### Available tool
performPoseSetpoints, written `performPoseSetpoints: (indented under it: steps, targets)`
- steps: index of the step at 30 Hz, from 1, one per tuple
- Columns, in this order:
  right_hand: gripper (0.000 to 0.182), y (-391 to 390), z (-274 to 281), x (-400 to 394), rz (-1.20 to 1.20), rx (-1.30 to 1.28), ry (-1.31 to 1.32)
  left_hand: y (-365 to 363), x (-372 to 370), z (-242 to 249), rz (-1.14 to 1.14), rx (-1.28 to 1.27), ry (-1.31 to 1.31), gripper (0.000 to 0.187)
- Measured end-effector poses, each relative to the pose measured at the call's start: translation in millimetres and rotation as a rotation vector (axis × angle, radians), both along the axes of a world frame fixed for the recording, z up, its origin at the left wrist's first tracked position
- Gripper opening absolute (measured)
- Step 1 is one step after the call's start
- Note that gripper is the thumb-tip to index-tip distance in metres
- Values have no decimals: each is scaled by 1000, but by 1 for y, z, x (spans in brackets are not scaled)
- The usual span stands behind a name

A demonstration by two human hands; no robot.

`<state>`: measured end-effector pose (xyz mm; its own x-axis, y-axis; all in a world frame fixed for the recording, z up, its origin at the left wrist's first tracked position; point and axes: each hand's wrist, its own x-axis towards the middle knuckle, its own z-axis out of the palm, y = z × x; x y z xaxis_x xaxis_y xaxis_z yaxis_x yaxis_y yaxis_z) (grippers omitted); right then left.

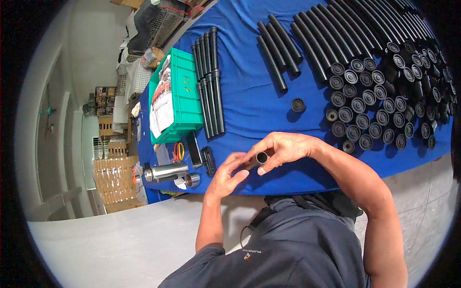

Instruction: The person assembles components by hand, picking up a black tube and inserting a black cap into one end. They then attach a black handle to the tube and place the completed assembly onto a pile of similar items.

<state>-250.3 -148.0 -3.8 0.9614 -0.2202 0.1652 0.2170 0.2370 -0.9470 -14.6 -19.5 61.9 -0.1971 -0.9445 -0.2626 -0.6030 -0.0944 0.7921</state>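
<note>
A short-looking black tube (257, 161), seen almost end-on with its round opening towards me, is between my two hands near the table's front edge. My right hand (289, 147) is closed around it, thumb below and fingers over the top. From the other side, my left hand (224, 178) curls its fingers and thumb about the tube's lower part; its fingertips are partly hidden. One loose round black cap (298, 105) lies on the blue cloth (249, 96) beyond my right hand. Many grooved black caps (363, 120) stand grouped to the right.
Rows of black tubes (331, 38) lie at the back right, and capped tubes (210, 91) beside a green crate (185, 96) at left. Nearby are a steel flask (168, 172), a metal cup (192, 180), orange-handled scissors (179, 151) and a black box (194, 150).
</note>
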Motion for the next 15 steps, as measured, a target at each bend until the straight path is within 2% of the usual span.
performPoseSetpoints:
  steps: [3, 4, 7, 8, 9, 11, 14, 15]
  targets:
    - [52, 1, -15, 10, -213, -168, -142, 10, -16, 13, 125, -333, -177, 41]
    - [50, 1, -11, 7, -242, -154, -120, 18, -12, 8, 166, -387, 13, 32]
    - [47, 1, 0, 1, -317, -167, -31, 43, -17, -22, 236, -5, 625, 30]
    - [47, 0, 1, 1, -343, -203, 8, 46, -28, -32, 329, 255, 763, 41]
    - [47, 1, 3, 0, -370, -238, 47, 45, -42, -43, 353, 421, 890, 62]
    - [48, 1, 7, -2, -387, -299, 103, 39, -56, -77, 441, 441, 1250, 58]
    - [54, 1, 9, -3, -397, -399, 149, 21, -40, -110, 362, 451, 1627, 48]
    - [56, 1, 11, -4, -397, -438, 160, 15, -41, -109, 424, 385, 1605, 45]
